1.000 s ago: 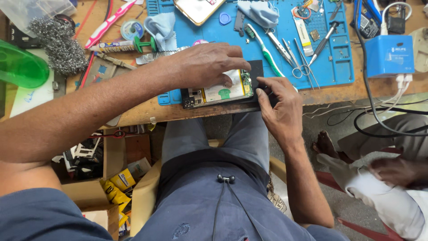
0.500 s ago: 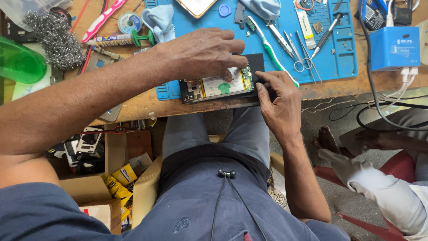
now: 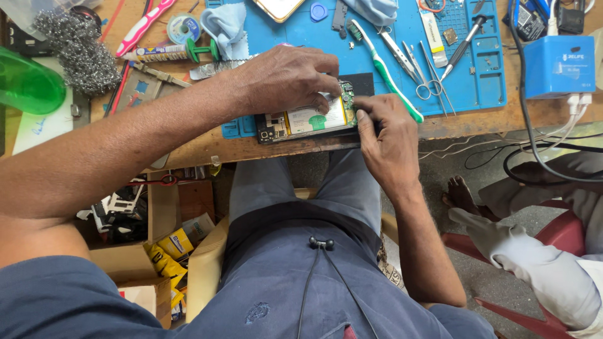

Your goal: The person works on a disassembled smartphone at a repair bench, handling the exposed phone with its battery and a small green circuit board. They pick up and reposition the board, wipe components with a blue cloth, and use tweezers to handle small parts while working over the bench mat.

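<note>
Blue silicone repair mat – opened black smartphone at bench edge | your left hand has shifted onto its battery, fingers pressed down | right hand – pinching its end, steadying.

An opened phone lies at the near edge of the bench, partly on a work mat. The left hand rests on top of it; the right hand touches its right end. Just beyond the right hand a toothbrush lies on the mat, with tweezers and scissors further right. Well left of the left hand lie a glue tube and a wad of steel wool.
</note>
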